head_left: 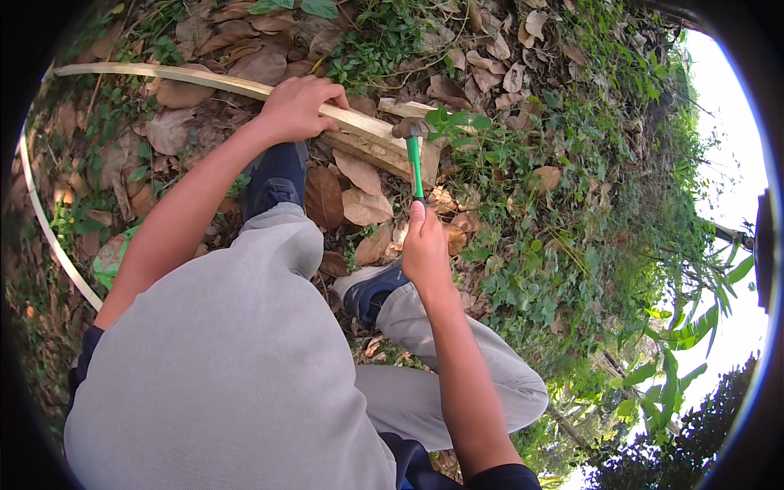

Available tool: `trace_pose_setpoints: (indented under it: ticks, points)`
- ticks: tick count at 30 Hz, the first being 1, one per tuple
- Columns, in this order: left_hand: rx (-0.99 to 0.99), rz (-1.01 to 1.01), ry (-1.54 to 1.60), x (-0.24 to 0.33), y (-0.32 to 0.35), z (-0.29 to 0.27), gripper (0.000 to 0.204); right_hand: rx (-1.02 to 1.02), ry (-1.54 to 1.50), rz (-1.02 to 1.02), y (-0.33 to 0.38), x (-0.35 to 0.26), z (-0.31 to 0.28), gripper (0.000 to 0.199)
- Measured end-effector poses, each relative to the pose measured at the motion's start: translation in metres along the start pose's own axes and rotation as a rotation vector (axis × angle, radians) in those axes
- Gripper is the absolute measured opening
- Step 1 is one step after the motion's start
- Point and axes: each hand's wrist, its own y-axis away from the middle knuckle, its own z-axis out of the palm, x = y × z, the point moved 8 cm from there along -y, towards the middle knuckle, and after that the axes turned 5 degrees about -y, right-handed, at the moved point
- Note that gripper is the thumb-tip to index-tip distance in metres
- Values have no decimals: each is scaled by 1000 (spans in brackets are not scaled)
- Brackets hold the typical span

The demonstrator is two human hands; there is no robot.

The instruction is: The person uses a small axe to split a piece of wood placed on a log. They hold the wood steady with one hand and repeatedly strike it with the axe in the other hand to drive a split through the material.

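A long, thin wooden strip [192, 77] runs from the far left to the middle, resting over a thicker wooden block [376, 153]. Gripping the strip near its right end is my left hand [296, 110], its fingers curled over the edge. My right hand [426, 245] is closed round the dark grip of a hammer [415, 167] with a green shaft. The hammer's head is at the right end of the strip; whether it touches the wood I cannot tell. Another short piece of wood [408, 109] lies just behind, partly covered by leaves.
Dry brown leaves [359, 206] and low green plants [531, 269] cover the ground. My shoes [371, 294] and bent legs in grey trousers [237, 351] are close to the block. A pale curved strip [51, 224] is at the left edge. Larger plants [674, 359] grow at the right.
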Motion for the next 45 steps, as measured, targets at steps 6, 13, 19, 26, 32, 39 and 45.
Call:
trace_pose_setpoints:
  ticks: [6, 13, 19, 26, 32, 39, 45]
  points:
    - [-2, -3, 3, -6, 2, 3, 33, -194, -103, 218, 0, -33, -39, 60]
    - [-3, -15, 2, -5, 2, 0, 33, 74, -267, -27, 1, -79, -109, 52]
    - [-1, -1, 13, -3, 0, 2, 35, 268, -540, -242, 2, -36, -57, 46]
    - [-19, -26, 2, -3, 1, 0, 34, -105, -61, 103, -4, -14, -8, 56]
    - [-8, -14, 4, -7, 2, 2, 34, -202, -16, 196, -8, -57, -72, 60]
    - [-9, -24, 3, -6, 3, 1, 34, 140, -315, -94, -13, -72, -97, 54]
    - [-8, 6, 13, -2, 0, 2, 34, 0, 83, 12, -8, 15, -6, 57]
